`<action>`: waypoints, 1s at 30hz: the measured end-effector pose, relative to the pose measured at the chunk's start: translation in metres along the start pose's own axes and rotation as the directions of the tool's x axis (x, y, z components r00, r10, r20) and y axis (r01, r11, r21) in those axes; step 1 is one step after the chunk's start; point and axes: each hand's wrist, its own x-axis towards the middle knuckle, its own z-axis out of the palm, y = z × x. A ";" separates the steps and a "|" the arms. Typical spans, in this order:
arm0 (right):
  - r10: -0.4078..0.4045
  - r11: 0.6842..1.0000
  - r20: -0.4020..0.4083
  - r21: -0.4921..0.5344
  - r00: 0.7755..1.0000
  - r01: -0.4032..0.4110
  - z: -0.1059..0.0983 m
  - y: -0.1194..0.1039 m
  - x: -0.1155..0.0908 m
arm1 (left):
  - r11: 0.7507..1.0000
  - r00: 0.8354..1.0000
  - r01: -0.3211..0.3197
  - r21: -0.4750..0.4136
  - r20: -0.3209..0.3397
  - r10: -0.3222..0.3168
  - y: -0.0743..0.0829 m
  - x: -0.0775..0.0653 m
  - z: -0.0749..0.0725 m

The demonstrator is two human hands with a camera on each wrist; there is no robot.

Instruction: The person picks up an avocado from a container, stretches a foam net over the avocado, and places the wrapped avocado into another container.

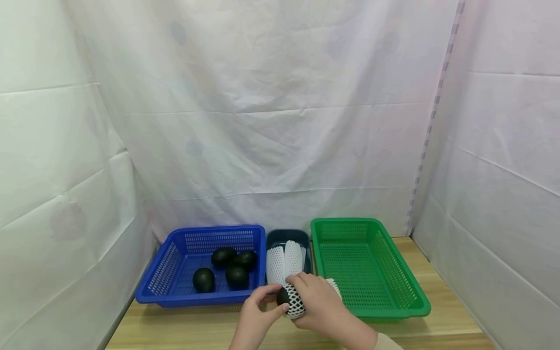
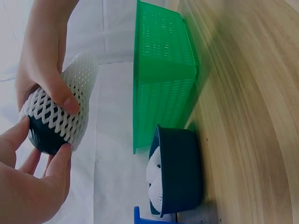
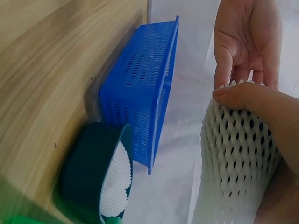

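A dark avocado (image 2: pixel 44 135) sits partly inside a white foam net sleeve (image 1: pixel 295 304), held above the table's front between both hands. My left hand (image 1: pixel 257 316) pinches the avocado's bare end between thumb and fingers. From the other side my right hand (image 1: pixel 321 304) grips the netted part, its thumb lying across the mesh in the left wrist view. The sleeve's loose end trails out past the right hand. In the right wrist view, the stretched mesh (image 3: pixel 233 154) covers most of the fruit, and the left fingertips are partly hidden behind its rim.
At the left stands a blue basket (image 1: pixel 175 299) with several dark avocados (image 1: pixel 203 280). A small dark teal bin (image 1: pixel 288 233) with white foam sleeves (image 1: pixel 275 265) is in the middle. To the right is a green basket (image 1: pixel 372 311). White cloth (image 1: pixel 280 146) hangs behind the wooden table (image 1: pixel 437 330).
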 end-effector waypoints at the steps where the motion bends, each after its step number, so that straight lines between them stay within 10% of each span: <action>1: -0.005 1.000 -0.013 -0.003 1.000 0.005 0.001 0.000 0.000 | 1.000 1.000 0.000 0.001 0.000 0.000 0.000 0.000 0.000; 8: -0.022 1.000 -0.066 0.018 0.998 0.024 0.002 0.001 -0.002 | 0.996 0.999 0.048 0.069 -0.016 -0.047 -0.001 0.000 -0.001; 18: -0.170 0.980 -0.224 0.061 0.960 0.187 0.000 0.001 0.000 | 0.969 0.937 0.139 -0.204 0.344 -0.061 -0.003 0.002 -0.001; 30: -0.177 0.975 -0.330 0.073 0.927 0.212 -0.002 -0.002 0.005 | 0.935 0.981 0.064 -0.348 0.193 0.005 -0.008 0.003 0.011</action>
